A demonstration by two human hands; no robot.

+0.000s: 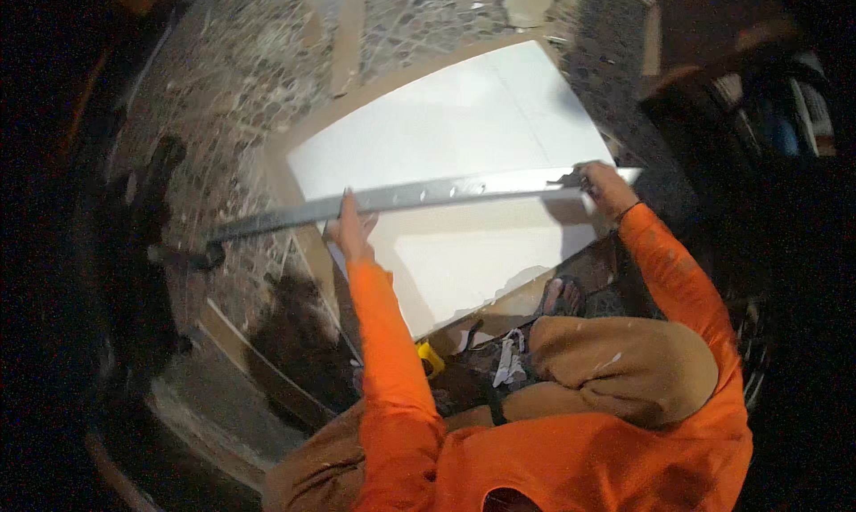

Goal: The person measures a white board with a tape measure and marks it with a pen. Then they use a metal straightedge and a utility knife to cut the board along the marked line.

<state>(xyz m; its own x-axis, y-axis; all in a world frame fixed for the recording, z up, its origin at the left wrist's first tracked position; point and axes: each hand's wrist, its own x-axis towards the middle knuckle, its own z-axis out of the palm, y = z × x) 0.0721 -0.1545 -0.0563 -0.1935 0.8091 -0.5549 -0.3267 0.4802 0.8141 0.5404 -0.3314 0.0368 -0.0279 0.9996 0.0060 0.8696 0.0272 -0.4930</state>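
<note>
A long silver metal bar (419,194) with several oval holes lies crosswise over a large white board (446,102), its left end reaching past the board. My left hand (354,233) grips the bar left of its middle, one finger up over its face and the thumb apart. Near the other end, my right hand (609,191) is closed at the bar, fingers bent over its far edge. A dark patch beside those fingers is either shadow or a small object; I cannot tell which. Shadows of bar and hands fall on the board's near part.
Brown sheet edging shows around the board on the pebble-patterned floor (241,111). A yellow tool (431,360) and crumpled white scraps (510,359) lie by my legs. My foot (560,295) is close to the board's near edge. Dark clutter (785,111) stands at the right.
</note>
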